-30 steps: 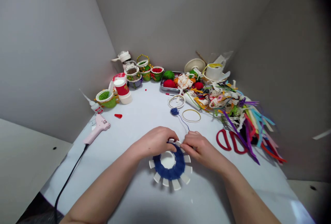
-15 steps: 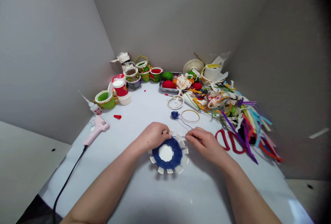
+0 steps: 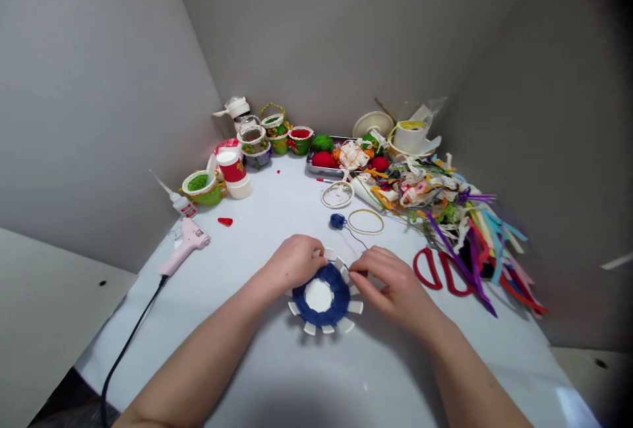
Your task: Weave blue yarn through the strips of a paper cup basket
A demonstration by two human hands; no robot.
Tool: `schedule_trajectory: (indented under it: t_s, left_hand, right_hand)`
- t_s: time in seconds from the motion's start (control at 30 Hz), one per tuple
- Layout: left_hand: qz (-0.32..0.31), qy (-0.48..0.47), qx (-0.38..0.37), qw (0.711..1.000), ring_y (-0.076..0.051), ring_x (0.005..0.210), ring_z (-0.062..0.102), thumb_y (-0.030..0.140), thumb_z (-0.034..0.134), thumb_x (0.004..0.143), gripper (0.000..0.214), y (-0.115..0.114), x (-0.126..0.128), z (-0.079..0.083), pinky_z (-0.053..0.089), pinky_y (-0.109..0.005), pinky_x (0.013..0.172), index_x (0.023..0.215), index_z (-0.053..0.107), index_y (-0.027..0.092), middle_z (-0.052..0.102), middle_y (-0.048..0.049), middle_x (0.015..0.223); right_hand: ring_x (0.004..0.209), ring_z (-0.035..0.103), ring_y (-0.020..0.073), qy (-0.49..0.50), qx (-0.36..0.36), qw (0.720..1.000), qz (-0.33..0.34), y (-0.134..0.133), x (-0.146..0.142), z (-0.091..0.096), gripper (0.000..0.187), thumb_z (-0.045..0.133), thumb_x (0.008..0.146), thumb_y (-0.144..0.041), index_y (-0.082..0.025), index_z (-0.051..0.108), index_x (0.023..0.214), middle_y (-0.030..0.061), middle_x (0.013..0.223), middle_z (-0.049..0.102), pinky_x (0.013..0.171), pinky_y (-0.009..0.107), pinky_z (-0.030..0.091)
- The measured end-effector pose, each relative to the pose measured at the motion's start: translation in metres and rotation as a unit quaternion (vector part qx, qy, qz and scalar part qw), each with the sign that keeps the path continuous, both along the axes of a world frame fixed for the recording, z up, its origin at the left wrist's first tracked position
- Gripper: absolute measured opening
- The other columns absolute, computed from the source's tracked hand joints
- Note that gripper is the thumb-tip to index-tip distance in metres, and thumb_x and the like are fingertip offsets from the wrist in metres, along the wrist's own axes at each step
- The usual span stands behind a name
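Note:
A white paper cup (image 3: 355, 307) with its wall cut into flared strips is in front of me, dark blue yarn (image 3: 302, 307) woven round its middle. My left hand (image 3: 295, 262) pinches the cup's far left rim between thumb and fingers. At the upper right of the cup, my right hand (image 3: 383, 281) is closed on the blue yarn strand, close against the strips. From that hand the strand runs back to a small blue yarn ball (image 3: 337, 221) on the table. Its fingertips partly hide the strand.
A gold ring (image 3: 366, 221) and red-handled scissors (image 3: 442, 272) lie near my right hand. Ribbons and lace (image 3: 420, 187) heap up at right. Yarn balls fill a metal tray (image 3: 316, 170). At left are a pink glue gun (image 3: 185, 246), a glue bottle (image 3: 184, 205) and small decorated baskets (image 3: 208, 196).
My right hand has moved slightly down and left, bringing the yarn in against the strips at the cup's upper right. My left hand keeps its hold on the rim.

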State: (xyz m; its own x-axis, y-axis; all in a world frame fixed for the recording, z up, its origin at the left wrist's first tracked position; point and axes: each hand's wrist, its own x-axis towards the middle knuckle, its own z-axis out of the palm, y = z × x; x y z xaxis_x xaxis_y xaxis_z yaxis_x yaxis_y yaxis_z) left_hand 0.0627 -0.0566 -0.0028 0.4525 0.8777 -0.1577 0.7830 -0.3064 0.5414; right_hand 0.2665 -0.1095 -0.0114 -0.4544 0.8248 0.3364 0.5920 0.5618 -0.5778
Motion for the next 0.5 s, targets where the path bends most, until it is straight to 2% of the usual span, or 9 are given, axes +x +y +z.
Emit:
schedule_trajectory:
  t_s: [0.13, 0.5]
  left_hand:
    - [0.002, 0.001, 0.006, 1.0, -0.013, 0.062, 0.052, 0.031, 0.054, 0.077, 0.02, -0.0008, 0.0006, 0.0003, 0.031, -0.024, 0.058, 0.069, 0.066, 0.018, 0.065, -0.0017, 0.067]
    - [0.0, 0.008, -0.004, 1.0, -0.012, 0.061, 0.05, 0.031, 0.054, 0.077, 0.02, 0.0022, -0.0015, -0.0001, 0.03, -0.024, 0.057, 0.068, 0.065, 0.018, 0.063, -0.001, 0.065]
  right_hand:
    - [0.076, 0.05, 0.0192, -0.043, 0.048, 0.998, 0.001, -0.0009, -0.0003, -0.0029, 0.011, 0.05, 0.089, -0.022, -0.019, 0.061, 0.089, 0.0068, 0.078, 0.06, 0.07, 0.035, 0.038]
    - [0.073, 0.05, 0.0185, -0.044, 0.062, 0.997, 0.028, 0.0, 0.0025, 0.0012, 0.014, 0.05, 0.089, -0.023, -0.018, 0.062, 0.083, 0.0066, 0.074, 0.059, 0.067, 0.033, 0.037]
